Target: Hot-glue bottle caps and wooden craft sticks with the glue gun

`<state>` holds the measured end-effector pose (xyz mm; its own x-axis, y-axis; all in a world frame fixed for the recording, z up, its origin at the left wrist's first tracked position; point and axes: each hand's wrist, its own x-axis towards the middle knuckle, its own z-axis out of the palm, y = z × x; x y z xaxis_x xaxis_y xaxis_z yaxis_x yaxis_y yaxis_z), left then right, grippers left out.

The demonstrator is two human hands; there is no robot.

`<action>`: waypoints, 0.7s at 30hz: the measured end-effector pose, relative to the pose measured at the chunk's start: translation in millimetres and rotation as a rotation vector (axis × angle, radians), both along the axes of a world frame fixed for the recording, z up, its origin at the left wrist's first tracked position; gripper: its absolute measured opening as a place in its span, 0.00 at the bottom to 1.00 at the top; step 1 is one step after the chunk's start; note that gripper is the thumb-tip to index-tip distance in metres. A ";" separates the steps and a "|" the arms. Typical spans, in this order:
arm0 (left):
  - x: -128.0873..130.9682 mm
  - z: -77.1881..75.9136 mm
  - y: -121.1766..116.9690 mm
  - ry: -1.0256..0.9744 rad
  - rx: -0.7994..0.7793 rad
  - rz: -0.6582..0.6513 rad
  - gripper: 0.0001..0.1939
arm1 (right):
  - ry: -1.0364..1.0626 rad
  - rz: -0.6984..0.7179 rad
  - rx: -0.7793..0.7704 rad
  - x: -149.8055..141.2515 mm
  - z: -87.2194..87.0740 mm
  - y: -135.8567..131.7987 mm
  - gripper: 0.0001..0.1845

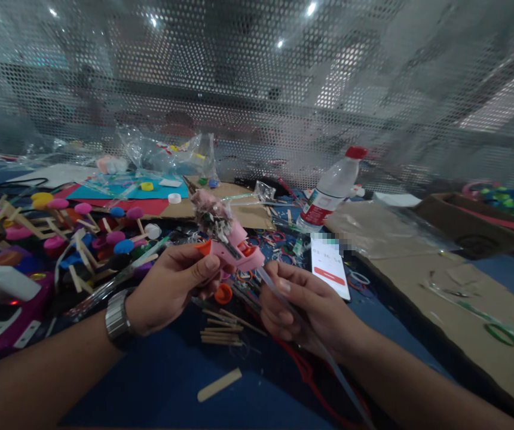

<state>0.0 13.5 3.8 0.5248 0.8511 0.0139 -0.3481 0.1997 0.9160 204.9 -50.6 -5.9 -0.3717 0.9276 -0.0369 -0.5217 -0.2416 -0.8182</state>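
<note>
My left hand (180,283), with a metal-banded watch (119,316) at the wrist, is closed around a pink hot glue gun (238,254) with orange parts. Its nozzle end points up and away, and a messy grey-pink clump (214,216) covers the front. My right hand (290,301) pinches a long translucent glue stick (279,292). The stick's upper end meets the back of the gun; whether it is inside I cannot tell. Its lower end runs down past my right wrist. Below the hands, several wooden craft sticks (221,328) lie on the blue table (158,382), one (219,384) by itself nearer me.
Coloured bottle caps with sticks (116,237) crowd the left, near a purple-and-white device (10,304). Behind stand a red-capped bottle (329,191) and a lit phone (329,266). Cardboard (458,304) covers the right side. A perforated metal wall (257,89) closes off the back.
</note>
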 end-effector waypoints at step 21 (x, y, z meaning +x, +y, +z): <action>-2.3 0.1 1.2 0.023 0.073 -0.014 0.17 | -0.031 0.033 -0.001 1.9 -1.4 -0.8 0.20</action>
